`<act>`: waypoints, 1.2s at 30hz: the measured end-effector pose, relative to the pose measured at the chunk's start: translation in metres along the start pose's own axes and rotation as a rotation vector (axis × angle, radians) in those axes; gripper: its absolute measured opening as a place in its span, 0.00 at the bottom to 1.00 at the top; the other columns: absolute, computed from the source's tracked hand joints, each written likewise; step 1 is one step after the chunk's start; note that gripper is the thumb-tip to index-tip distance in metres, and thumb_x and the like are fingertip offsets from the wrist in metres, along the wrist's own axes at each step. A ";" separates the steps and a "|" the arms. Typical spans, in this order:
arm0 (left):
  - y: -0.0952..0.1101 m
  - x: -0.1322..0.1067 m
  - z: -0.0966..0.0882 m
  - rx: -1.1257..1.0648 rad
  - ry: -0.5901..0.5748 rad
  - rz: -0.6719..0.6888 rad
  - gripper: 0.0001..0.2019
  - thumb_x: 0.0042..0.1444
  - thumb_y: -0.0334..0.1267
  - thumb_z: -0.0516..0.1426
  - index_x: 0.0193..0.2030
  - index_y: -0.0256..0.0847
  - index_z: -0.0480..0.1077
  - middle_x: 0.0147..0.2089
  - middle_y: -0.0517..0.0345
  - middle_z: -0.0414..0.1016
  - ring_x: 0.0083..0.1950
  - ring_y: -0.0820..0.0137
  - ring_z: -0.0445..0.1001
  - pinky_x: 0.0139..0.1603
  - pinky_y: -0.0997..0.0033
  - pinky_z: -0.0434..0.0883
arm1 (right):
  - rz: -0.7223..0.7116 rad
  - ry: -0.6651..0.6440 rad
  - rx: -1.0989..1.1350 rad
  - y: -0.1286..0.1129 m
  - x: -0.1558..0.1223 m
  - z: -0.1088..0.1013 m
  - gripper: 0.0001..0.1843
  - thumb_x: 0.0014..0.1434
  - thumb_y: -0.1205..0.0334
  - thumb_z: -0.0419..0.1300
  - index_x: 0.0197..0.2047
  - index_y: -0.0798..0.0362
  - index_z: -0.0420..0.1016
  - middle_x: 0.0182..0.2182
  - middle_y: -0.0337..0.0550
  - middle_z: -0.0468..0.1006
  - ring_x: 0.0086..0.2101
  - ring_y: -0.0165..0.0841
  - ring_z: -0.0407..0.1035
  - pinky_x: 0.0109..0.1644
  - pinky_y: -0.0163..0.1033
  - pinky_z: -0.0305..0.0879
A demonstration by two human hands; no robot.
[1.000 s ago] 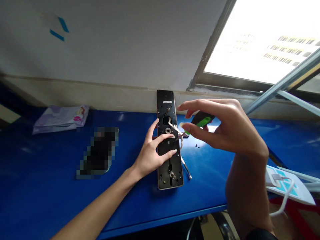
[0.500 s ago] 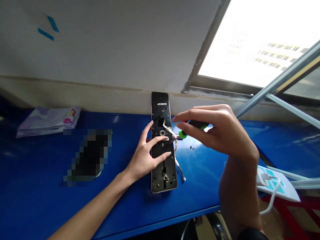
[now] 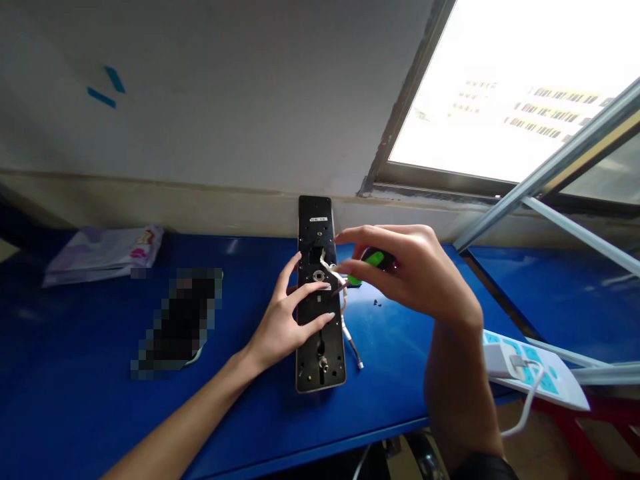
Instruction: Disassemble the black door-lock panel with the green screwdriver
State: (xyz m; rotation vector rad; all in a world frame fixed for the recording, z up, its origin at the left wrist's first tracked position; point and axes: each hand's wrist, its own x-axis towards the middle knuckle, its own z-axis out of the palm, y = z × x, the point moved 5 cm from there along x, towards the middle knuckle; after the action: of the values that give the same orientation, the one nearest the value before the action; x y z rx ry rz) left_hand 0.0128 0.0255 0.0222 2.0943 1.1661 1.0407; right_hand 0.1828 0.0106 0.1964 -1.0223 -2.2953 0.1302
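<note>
A long black door-lock panel point(image 3: 320, 360) lies lengthwise on the blue table point(image 3: 75, 400), inner side up, its far end against the wall. My left hand point(image 3: 280, 327) rests on its left edge with fingers spread across the panel's middle. My right hand point(image 3: 410, 273) is closed on a black and green screwdriver point(image 3: 373, 259), whose tip points left at the panel's centre hub. A white cable point(image 3: 350, 343) runs from the panel onto the table at its right.
A blurred dark object point(image 3: 180, 320) lies left of the panel. A flat plastic packet point(image 3: 103, 253) sits at the far left by the wall. Tiny dark screws point(image 3: 376, 303) lie right of the panel. A white power strip point(image 3: 535, 373) hangs past the table's right edge. A window frame point(image 3: 550, 173) is at the right.
My right hand has moved left and down with the screwdriver, bringing its tip to the panel's middle. My left hand has stayed on the panel.
</note>
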 end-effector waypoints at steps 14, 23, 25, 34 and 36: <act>-0.002 0.001 0.000 0.029 -0.008 0.003 0.20 0.62 0.46 0.66 0.59 0.48 0.76 0.83 0.55 0.37 0.81 0.46 0.47 0.78 0.42 0.57 | -0.073 -0.037 0.119 0.000 -0.001 0.003 0.29 0.58 0.74 0.59 0.62 0.53 0.75 0.40 0.40 0.83 0.31 0.26 0.72 0.34 0.32 0.66; -0.002 0.001 -0.001 -0.003 -0.013 -0.006 0.19 0.62 0.45 0.66 0.59 0.49 0.76 0.83 0.57 0.35 0.81 0.46 0.49 0.78 0.43 0.59 | 0.024 -0.059 0.119 0.009 0.001 0.001 0.14 0.71 0.54 0.62 0.52 0.54 0.82 0.37 0.43 0.85 0.28 0.25 0.73 0.33 0.31 0.64; -0.002 0.001 -0.001 -0.003 -0.022 -0.017 0.19 0.62 0.45 0.65 0.59 0.50 0.76 0.83 0.57 0.35 0.81 0.46 0.50 0.77 0.43 0.60 | 0.058 -0.069 0.114 0.013 0.000 0.001 0.14 0.71 0.55 0.62 0.50 0.54 0.83 0.37 0.43 0.85 0.29 0.26 0.74 0.34 0.32 0.65; -0.001 0.000 -0.001 0.035 -0.010 -0.027 0.19 0.62 0.43 0.65 0.60 0.50 0.76 0.83 0.56 0.35 0.81 0.44 0.49 0.76 0.42 0.62 | 0.066 -0.119 0.105 0.009 -0.001 0.003 0.14 0.73 0.60 0.57 0.55 0.51 0.80 0.36 0.42 0.82 0.29 0.27 0.72 0.33 0.34 0.63; -0.001 0.001 0.000 0.032 -0.007 -0.025 0.19 0.62 0.43 0.66 0.60 0.50 0.76 0.83 0.57 0.35 0.81 0.44 0.49 0.76 0.43 0.61 | 0.064 -0.110 0.105 0.008 -0.002 0.002 0.17 0.71 0.67 0.56 0.58 0.50 0.78 0.35 0.41 0.81 0.29 0.28 0.71 0.34 0.35 0.64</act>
State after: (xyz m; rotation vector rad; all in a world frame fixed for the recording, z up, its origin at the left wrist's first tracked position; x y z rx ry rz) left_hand 0.0121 0.0267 0.0219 2.1008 1.2106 1.0087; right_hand 0.1877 0.0149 0.1909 -1.0586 -2.3274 0.3372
